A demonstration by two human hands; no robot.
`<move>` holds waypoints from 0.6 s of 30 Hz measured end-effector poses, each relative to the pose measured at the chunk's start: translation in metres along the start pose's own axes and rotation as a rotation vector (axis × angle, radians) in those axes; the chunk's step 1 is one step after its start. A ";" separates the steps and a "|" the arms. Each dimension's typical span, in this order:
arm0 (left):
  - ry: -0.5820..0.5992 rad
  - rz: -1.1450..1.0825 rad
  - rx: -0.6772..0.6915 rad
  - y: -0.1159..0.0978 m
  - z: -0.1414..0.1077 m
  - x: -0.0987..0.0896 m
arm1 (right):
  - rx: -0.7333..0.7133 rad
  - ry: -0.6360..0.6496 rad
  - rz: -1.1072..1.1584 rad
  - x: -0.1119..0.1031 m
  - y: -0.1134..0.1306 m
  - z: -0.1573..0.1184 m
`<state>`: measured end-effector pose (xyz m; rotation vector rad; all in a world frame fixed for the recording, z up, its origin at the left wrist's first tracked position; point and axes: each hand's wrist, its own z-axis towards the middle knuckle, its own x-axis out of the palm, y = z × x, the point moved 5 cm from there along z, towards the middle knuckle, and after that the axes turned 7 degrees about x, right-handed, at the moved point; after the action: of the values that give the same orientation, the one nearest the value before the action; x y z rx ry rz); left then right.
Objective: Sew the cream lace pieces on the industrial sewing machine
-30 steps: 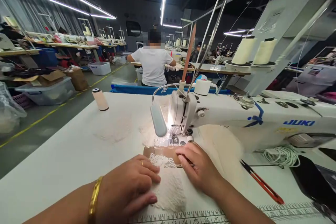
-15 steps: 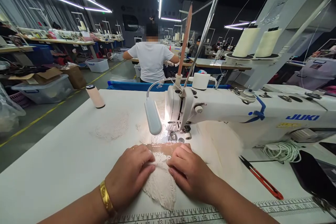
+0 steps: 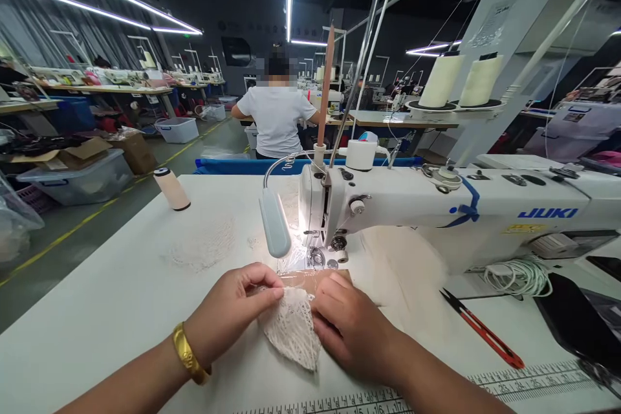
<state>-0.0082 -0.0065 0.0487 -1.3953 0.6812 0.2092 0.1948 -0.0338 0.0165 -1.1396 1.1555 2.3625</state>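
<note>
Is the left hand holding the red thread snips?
No, the left hand pinches the white lace, while the red snips lie on the table.

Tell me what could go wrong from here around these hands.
The left hand pinches the lace at its top edge; an uneven pull might stretch or tear its open mesh.
The snips lie with bare blades close to the cream fabric, so a nudge could snag it.
The thread spool stands near the edge of the table and might get knocked off.
</note>
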 end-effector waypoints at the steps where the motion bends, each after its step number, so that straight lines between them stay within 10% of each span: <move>1: 0.056 -0.003 0.024 -0.007 0.000 0.002 | 0.042 -0.003 0.038 -0.002 -0.002 0.000; 7: 0.351 0.028 0.279 -0.050 -0.006 0.017 | 0.252 0.102 0.601 -0.024 -0.005 0.000; 18: 0.229 -0.101 0.083 -0.017 0.016 0.028 | 0.438 0.004 0.619 -0.005 -0.019 0.007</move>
<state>0.0278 -0.0013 0.0480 -1.3822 0.7966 -0.0595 0.2053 -0.0160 0.0125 -0.6996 2.1373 2.2954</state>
